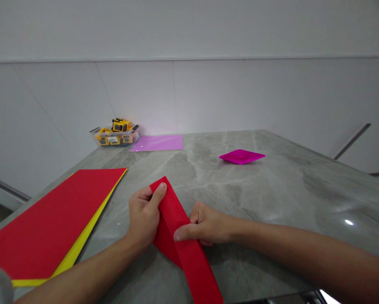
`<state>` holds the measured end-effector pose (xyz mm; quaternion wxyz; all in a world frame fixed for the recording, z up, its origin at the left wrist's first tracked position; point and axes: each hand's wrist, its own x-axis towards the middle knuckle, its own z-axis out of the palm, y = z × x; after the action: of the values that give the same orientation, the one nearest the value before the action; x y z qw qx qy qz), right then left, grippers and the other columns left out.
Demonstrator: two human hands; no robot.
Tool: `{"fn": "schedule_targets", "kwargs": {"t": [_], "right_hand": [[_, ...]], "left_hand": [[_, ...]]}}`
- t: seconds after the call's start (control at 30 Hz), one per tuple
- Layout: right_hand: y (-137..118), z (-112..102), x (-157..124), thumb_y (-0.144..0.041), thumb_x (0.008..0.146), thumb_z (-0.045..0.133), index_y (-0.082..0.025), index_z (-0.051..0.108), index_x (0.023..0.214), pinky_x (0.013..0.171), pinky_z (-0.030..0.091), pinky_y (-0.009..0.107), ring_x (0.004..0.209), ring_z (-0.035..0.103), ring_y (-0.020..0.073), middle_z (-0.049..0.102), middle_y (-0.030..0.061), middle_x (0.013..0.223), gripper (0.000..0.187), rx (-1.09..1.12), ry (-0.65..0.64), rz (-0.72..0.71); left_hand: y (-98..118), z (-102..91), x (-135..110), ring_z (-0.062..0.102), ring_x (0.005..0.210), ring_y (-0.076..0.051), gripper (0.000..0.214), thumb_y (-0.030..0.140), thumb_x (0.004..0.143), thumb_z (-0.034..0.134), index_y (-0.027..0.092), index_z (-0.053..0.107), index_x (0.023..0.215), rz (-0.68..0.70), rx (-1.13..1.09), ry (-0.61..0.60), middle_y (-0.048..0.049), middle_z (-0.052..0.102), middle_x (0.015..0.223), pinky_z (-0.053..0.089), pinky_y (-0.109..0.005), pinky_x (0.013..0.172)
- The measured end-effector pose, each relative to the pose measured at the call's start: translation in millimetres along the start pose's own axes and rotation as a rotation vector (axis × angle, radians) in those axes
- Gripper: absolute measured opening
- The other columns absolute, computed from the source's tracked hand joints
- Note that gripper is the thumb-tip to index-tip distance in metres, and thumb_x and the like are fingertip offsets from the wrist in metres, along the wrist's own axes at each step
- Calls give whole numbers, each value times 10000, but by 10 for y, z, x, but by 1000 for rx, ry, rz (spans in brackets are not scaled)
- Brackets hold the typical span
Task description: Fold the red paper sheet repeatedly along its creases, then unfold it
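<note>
A folded sheet of red paper (195,261) is held slantwise above the table's near side, its lower end running out of view at the bottom. My left hand (146,211) pinches its upper end, thumb pressed on the top face near the corner. Farther down the strip, my right hand (202,226) grips the right edge with the thumb on top and the fingers curled beneath. A wider red flap shows under the strip on the left, between the two hands.
On the left lies a stack of red and yellow paper sheets (56,219). A clear plastic box (113,138) of yellow toy vehicles and a purple sheet (159,143) sit by the wall. A folded magenta paper shape (241,157) rests on the marble-patterned table (271,194).
</note>
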<state>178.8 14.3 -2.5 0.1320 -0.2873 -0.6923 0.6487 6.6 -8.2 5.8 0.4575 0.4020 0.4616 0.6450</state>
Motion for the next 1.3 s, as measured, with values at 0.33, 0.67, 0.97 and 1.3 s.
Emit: {"fn": "schedule_targets", "kwargs": {"t": [0.33,0.67,0.97,1.3], "right_hand": [[-50,14,-23,-570,689,789,-159,475,428,302,197,198,308,328,36,405,-71,349,579,8,-19,45],[-95,-7,3,-556,675,799,-161,485,413,296,202,193,294,341,37,420,-65,333,568,56,2,71],[-138,20,-1,-565,656,810,-159,478,423,300,205,183,297,338,29,415,-72,335,573,119,-24,52],[-109,7,-24,-425,775,750,-156,499,444,290,247,163,289,366,38,436,-70,341,495,145,-131,118]], "left_hand": [[-65,-43,14,477,432,-99,329,422,760,760,144,654,620,47,23,-14,30,569,497,391,-198,399],[16,29,53,487,403,-101,300,385,711,794,145,653,597,-14,-92,5,29,591,467,404,-194,377],[74,8,130,485,378,-96,291,355,673,807,153,636,554,8,-135,76,23,623,477,396,-196,375],[142,6,208,486,369,-84,245,299,617,819,153,639,536,20,-176,146,29,614,458,384,-184,386]]}}
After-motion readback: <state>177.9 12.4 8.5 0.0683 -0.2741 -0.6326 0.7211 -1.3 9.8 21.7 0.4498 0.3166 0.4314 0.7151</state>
